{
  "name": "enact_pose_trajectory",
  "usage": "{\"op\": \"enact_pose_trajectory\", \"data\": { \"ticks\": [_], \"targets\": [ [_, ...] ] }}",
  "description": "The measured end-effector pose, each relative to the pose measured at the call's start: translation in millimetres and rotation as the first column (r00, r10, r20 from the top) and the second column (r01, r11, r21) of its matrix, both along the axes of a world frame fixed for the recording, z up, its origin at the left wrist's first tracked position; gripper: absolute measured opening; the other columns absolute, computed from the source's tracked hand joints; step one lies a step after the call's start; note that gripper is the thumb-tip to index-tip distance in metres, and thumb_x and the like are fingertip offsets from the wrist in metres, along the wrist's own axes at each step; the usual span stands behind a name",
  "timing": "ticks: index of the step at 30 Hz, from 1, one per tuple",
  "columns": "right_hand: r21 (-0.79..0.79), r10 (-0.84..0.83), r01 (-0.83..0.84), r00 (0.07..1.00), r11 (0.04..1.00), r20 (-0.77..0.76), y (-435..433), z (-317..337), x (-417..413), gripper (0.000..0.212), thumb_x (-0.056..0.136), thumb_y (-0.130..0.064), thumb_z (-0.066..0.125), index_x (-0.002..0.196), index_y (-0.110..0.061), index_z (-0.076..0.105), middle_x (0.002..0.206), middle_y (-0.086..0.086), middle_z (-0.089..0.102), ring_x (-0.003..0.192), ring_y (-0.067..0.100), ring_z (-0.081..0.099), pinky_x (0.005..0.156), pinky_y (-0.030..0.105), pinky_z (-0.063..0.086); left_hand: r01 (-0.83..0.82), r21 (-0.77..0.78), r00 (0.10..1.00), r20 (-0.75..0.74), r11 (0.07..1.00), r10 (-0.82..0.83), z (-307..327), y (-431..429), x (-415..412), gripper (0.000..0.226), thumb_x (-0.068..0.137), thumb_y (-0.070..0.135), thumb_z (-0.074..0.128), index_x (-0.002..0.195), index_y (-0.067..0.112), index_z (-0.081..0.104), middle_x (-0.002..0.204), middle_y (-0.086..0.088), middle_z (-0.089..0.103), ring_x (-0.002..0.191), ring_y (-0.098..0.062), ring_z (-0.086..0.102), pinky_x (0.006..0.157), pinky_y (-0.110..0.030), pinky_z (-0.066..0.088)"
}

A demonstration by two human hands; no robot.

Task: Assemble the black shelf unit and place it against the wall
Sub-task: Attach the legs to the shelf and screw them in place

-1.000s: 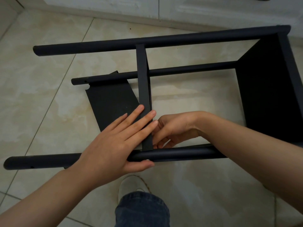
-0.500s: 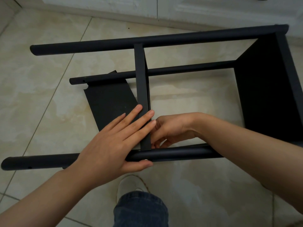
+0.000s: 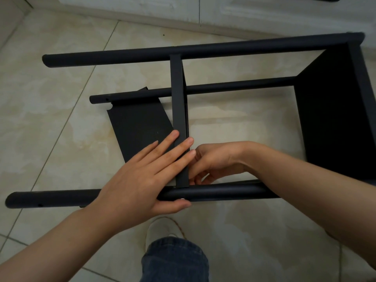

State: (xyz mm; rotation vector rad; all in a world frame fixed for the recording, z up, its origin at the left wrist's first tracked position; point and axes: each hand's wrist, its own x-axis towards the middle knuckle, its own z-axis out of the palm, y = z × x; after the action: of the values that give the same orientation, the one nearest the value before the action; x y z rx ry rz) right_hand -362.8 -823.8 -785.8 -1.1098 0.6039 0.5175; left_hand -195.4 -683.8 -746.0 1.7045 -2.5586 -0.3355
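The black shelf unit lies on its side on the tiled floor. Its near pole and far pole run left to right, with a lower pole between them. An end panel closes the right side. A middle shelf panel stands on edge across the poles. My left hand presses flat on that panel's near end, with the thumb under the near pole. My right hand is curled against the panel's right face just above the near pole; its fingertips are hidden.
A loose black panel lies flat on the floor under the frame, left of the middle panel. My shoe and jeans leg are below the near pole. A white cabinet base runs along the far side.
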Motion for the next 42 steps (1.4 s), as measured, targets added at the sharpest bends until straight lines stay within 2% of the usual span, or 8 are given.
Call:
{"op": "enact_pose_trajectory", "data": {
  "ticks": [3, 7, 14, 20, 25, 35, 39, 42],
  "targets": [
    [-0.002, 0.009, -0.009, 1.000, 1.000, -0.002, -0.4, 1.2, 0.6, 0.011, 0.093, -0.006, 0.060, 0.100, -0.003, 0.068, 0.081, 0.005, 0.065, 0.075, 0.014, 0.056, 0.080, 0.030, 0.045, -0.001, -0.004, 1.000, -0.012, 1.000, 0.001, -0.1, -0.6, -0.3, 0.084, 0.092, 0.068, 0.043, 0.157, 0.017, 0.027, 0.167, -0.002, 0.023, 0.156, -0.023, 0.013, 0.118, -0.045, 0.025],
    [0.025, 0.026, -0.027, 0.999, 0.999, 0.025, -4.5, 4.2, -2.4, 0.008, 0.093, -0.005, 0.060, 0.096, -0.005, 0.068, 0.084, 0.004, 0.067, 0.079, 0.014, 0.057, 0.085, 0.033, 0.044, -0.005, -0.010, 1.000, -0.010, 1.000, 0.005, 1.1, -1.5, -1.6, 0.084, 0.092, 0.067, 0.043, 0.156, 0.016, 0.030, 0.166, -0.003, 0.024, 0.155, -0.024, 0.015, 0.118, -0.045, 0.027],
    [0.018, 0.025, -0.026, 0.999, 1.000, 0.021, -2.0, 4.0, -1.7, 0.018, 0.095, -0.003, 0.057, 0.111, 0.001, 0.064, 0.088, 0.008, 0.064, 0.083, 0.018, 0.056, 0.085, 0.033, 0.046, -0.002, -0.016, 1.000, -0.005, 1.000, 0.002, 1.7, -0.8, -1.9, 0.084, 0.091, 0.066, 0.045, 0.155, 0.014, 0.033, 0.165, -0.004, 0.026, 0.155, -0.025, 0.017, 0.117, -0.045, 0.026],
    [0.013, 0.021, -0.021, 0.999, 1.000, 0.024, -0.8, 2.5, -1.2, 0.019, 0.094, -0.004, 0.058, 0.111, 0.001, 0.065, 0.094, 0.014, 0.061, 0.091, 0.025, 0.054, 0.088, 0.036, 0.045, 0.000, -0.025, 1.000, -0.001, 1.000, -0.001, 1.2, -0.8, -1.7, 0.084, 0.092, 0.067, 0.043, 0.156, 0.015, 0.030, 0.166, -0.003, 0.025, 0.155, -0.024, 0.016, 0.118, -0.045, 0.027],
    [0.008, 0.005, -0.005, 1.000, 1.000, 0.029, -2.7, 4.5, -1.6, 0.022, 0.095, -0.004, 0.058, 0.114, 0.004, 0.064, 0.088, 0.007, 0.066, 0.084, 0.019, 0.056, 0.085, 0.033, 0.045, 0.003, -0.021, 1.000, -0.011, 1.000, -0.004, 1.1, -2.4, -1.9, 0.083, 0.092, 0.066, 0.044, 0.155, 0.014, 0.032, 0.165, -0.004, 0.026, 0.155, -0.025, 0.017, 0.118, -0.047, 0.029],
    [0.034, 0.018, -0.019, 0.999, 0.999, 0.029, 0.1, 4.5, -2.2, 0.028, 0.098, -0.001, 0.052, 0.121, 0.013, 0.057, 0.096, 0.017, 0.057, 0.084, 0.021, 0.055, 0.082, 0.034, 0.046, 0.001, -0.039, 1.000, -0.017, 0.999, -0.001, 1.1, -2.1, -1.9, 0.083, 0.091, 0.066, 0.045, 0.154, 0.014, 0.033, 0.164, -0.006, 0.029, 0.154, -0.027, 0.021, 0.113, -0.055, 0.040],
    [0.025, 0.032, -0.033, 0.999, 0.999, 0.036, 1.3, 3.3, 0.0, 0.015, 0.098, -0.005, 0.052, 0.111, -0.003, 0.060, 0.086, 0.011, 0.056, 0.074, 0.015, 0.054, 0.073, 0.026, 0.046, 0.004, -0.044, 1.000, -0.005, 0.999, -0.004, 0.7, -3.2, -2.1, 0.083, 0.091, 0.065, 0.046, 0.154, 0.012, 0.037, 0.163, -0.007, 0.030, 0.153, -0.029, 0.023, 0.113, -0.056, 0.040],
    [-0.001, 0.047, -0.047, 0.998, 0.999, 0.039, 0.9, 2.3, -0.3, 0.009, 0.097, -0.008, 0.054, 0.101, -0.006, 0.062, 0.082, 0.007, 0.058, 0.073, 0.014, 0.055, 0.073, 0.029, 0.046, 0.014, -0.066, 1.000, 0.026, 0.998, -0.013, 0.0, -3.9, -2.4, 0.083, 0.092, 0.065, 0.044, 0.153, 0.010, 0.037, 0.163, -0.008, 0.030, 0.153, -0.029, 0.023, 0.115, -0.053, 0.037]
  ]
}}
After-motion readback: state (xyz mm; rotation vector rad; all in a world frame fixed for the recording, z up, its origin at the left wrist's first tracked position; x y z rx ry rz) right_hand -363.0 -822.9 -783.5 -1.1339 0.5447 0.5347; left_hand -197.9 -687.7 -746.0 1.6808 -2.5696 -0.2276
